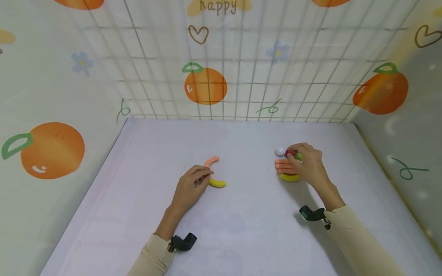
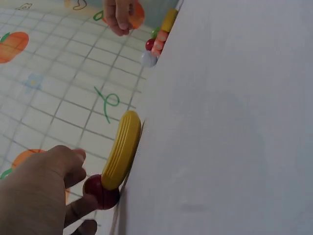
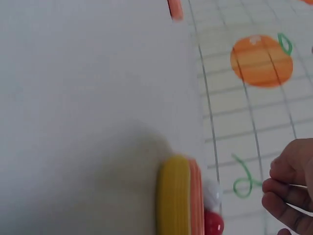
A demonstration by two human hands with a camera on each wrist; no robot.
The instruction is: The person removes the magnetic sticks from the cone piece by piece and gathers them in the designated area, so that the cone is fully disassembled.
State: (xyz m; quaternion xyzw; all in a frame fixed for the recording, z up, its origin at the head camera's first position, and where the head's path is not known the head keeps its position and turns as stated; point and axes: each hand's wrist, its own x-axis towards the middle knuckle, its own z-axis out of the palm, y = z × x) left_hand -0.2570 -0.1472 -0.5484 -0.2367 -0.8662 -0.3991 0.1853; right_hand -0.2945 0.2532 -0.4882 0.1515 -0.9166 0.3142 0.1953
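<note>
My left hand (image 1: 191,186) is at a small red ball (image 2: 101,192), a fingertip touching it and the other fingers loosely apart. The ball meets one end of a curved, ridged yellow piece (image 1: 217,183). A curved orange piece (image 1: 211,160) lies on the far side of those fingers. My right hand (image 1: 309,163) hovers, fingers bent and apart, above a group on the right. That group has a white ball (image 1: 280,151), a red ball (image 3: 213,223), a green piece (image 1: 298,156), several orange sticks (image 1: 284,166) and a yellow piece (image 1: 289,177). Nothing shows in the right fingers.
Both groups lie on a pale tabletop (image 1: 235,222). A printed cloth with oranges and a grid (image 1: 238,92) stands at the back, with similar cloth walls left and right (image 1: 400,134). Each wrist carries a small black camera (image 1: 183,242).
</note>
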